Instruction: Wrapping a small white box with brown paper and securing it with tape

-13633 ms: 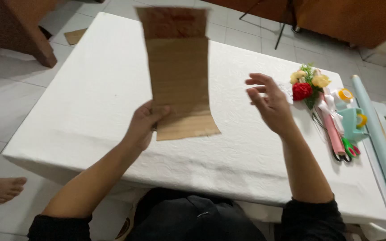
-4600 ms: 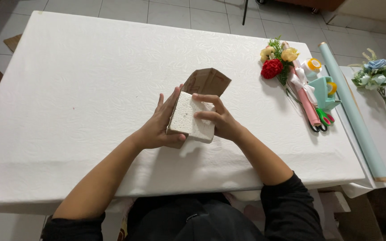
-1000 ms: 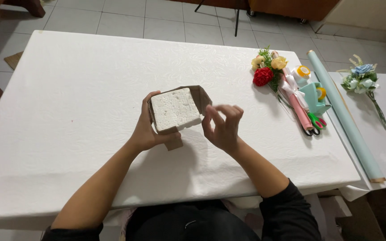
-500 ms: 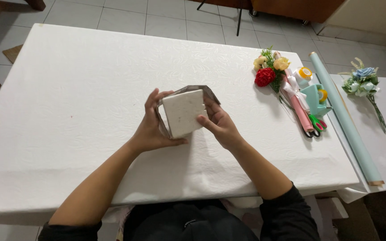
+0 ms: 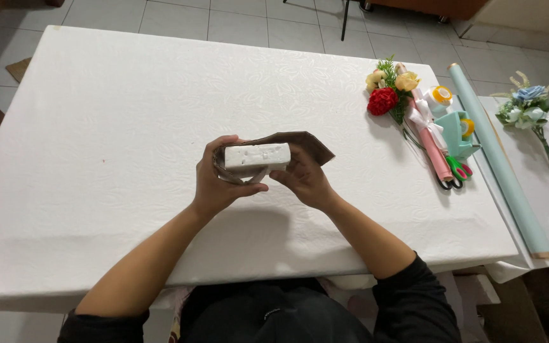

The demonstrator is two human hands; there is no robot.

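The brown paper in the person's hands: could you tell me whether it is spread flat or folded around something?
Folded: the brown paper wraps round the white block, held by the left hand and right hand.

A single head-worn camera looks steeply down from above the seated person's chest, facing forward across the white desk point(image 5: 96, 127) toward the tiled floor point(image 5: 236, 19) beyond its far edge. It sits close enough that both forearms fill the lower half, with the left hand point(image 5: 220, 184) and right hand point(image 5: 305, 181) near the centre. The desk's right end and a neighbouring surface edge the frame; there is no second view to share the scene with.
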